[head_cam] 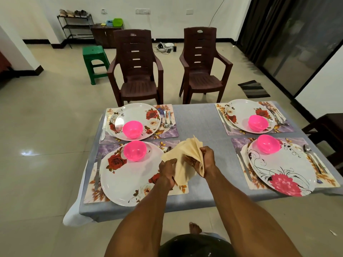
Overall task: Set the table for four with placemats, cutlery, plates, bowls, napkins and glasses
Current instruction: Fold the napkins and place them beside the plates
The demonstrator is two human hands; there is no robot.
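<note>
Several floral placemats lie on the grey-clothed table (200, 123), each with a white flowered plate, a pink bowl and cutlery. The near left plate (126, 182) carries a pink bowl (135, 150). The near right plate (285, 169) has its own bowl (268, 144). Above the table's near middle, both hands hold a bunch of pale yellow napkins (185, 156). My left hand (168, 171) grips one napkin's lower edge. My right hand (204, 160) pinches the fanned stack. A spoon beside the near left plate is mostly hidden behind the napkins.
Two dark brown plastic chairs (138, 71) (203, 62) stand beyond the far edge. A green stool (95, 62) sits further left on the tiled floor. A dark piece of furniture (324, 130) stands at the right. My bare foot (194, 228) shows below the near edge.
</note>
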